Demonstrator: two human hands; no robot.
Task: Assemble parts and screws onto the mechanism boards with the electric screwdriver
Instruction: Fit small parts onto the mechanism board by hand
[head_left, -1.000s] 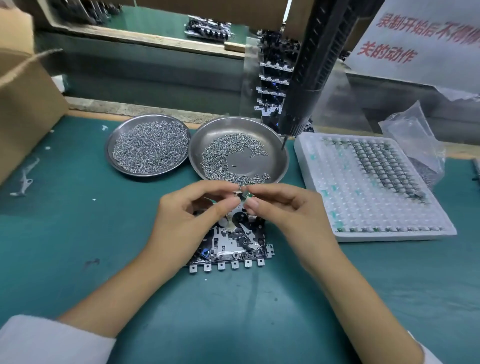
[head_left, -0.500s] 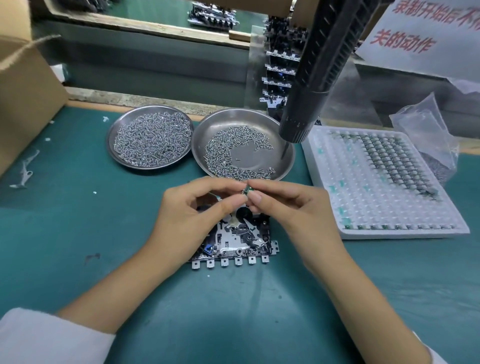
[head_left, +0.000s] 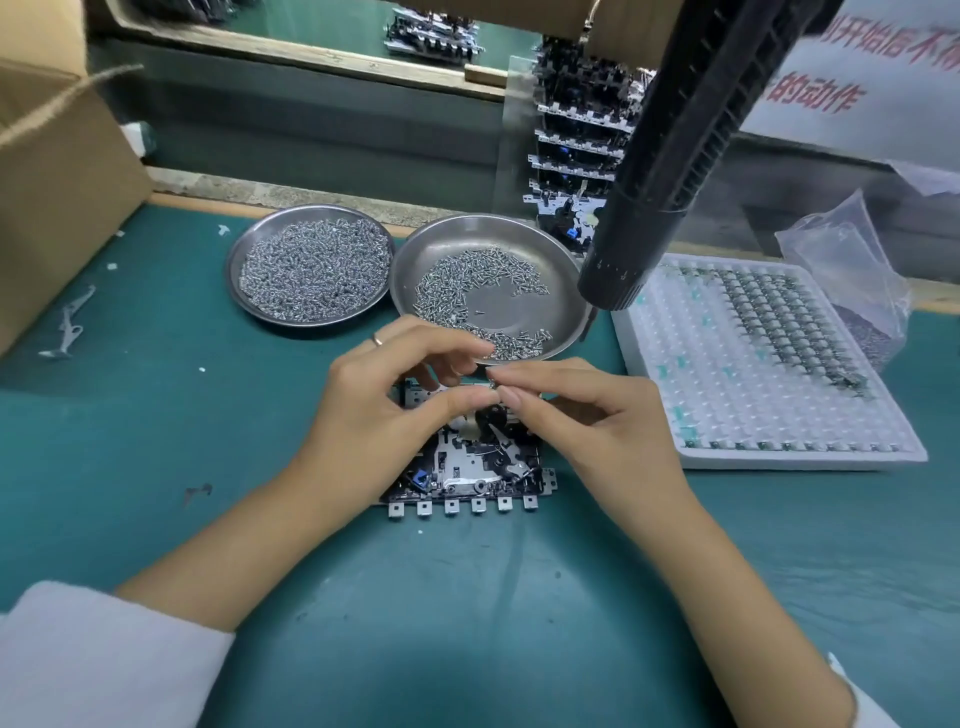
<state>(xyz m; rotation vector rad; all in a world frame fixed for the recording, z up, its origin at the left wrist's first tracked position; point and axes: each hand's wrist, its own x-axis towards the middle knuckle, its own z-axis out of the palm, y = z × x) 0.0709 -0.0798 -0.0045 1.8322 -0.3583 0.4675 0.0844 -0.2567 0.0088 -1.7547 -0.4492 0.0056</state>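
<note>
A metal mechanism board (head_left: 470, 470) lies flat on the green mat, its row of tabs toward me. My left hand (head_left: 384, 405) and my right hand (head_left: 582, 415) meet over its far edge. Their fingertips pinch a small part (head_left: 493, 385) between them; it is mostly hidden by the fingers. The black electric screwdriver (head_left: 670, 156) hangs above, its tip over the right dish's edge. Neither hand touches it.
Two steel dishes of screws, the left dish (head_left: 311, 270) full, the right dish (head_left: 488, 291) partly filled. A white foam tray (head_left: 753, 364) of small parts sits right, a plastic bag (head_left: 847, 270) behind it. Stacked boards (head_left: 576, 145) stand at the back, a cardboard box (head_left: 52, 182) far left.
The view shifted slightly, so the dishes and tray sit lower in frame. Both hands stay pinched together over the board's far edge, with little motion.
</note>
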